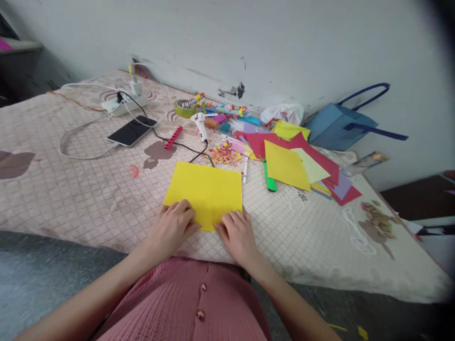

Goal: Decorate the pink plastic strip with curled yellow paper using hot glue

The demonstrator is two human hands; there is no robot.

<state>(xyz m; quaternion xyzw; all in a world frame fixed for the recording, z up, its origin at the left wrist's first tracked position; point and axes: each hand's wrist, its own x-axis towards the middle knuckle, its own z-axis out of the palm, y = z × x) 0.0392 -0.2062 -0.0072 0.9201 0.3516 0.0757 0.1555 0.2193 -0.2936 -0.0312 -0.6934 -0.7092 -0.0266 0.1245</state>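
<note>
A sheet of yellow paper (206,189) lies on the quilted tablecloth right in front of me. At its near left corner, my left hand (176,222) has its fingers curled on top and its thumb at the near edge. My right hand (236,232) grips the near right corner the same way, fingers bent over the paper. Just past the sheet's far edge, a black cord runs to a white glue gun (200,125). A white marker (245,169) and a green cutter or marker (269,177) lie to the right of the sheet.
Coloured paper sheets (287,163) are piled at the right, before a blue bag (341,125). Small paper scraps (225,154) lie beyond my sheet. At the left are a tablet (131,131), a power strip (124,105) and loose cables. White string (357,232) and shells or chips (380,220) lie far right.
</note>
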